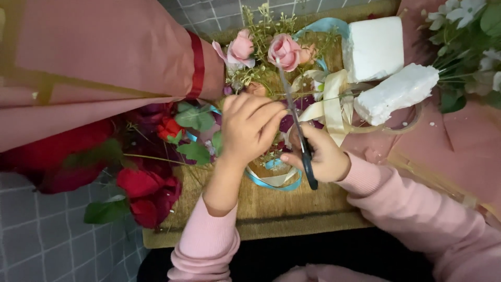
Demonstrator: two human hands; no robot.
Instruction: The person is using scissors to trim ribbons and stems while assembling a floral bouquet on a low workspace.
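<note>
My right hand grips black-handled scissors, their blades pointing up toward a pink rose. My left hand is closed over flower stems and something small in the middle of the pile; what it pinches is hidden under the fingers. A second pink rose stands to the left of the first, among thin green sprigs. Cream ribbon and light blue ribbon loop around and under both hands.
Two white foam blocks lie at the upper right. Red roses with green leaves lie at the left. Pink wrapping paper covers the upper left. A woven brown mat sits on a grey tiled floor.
</note>
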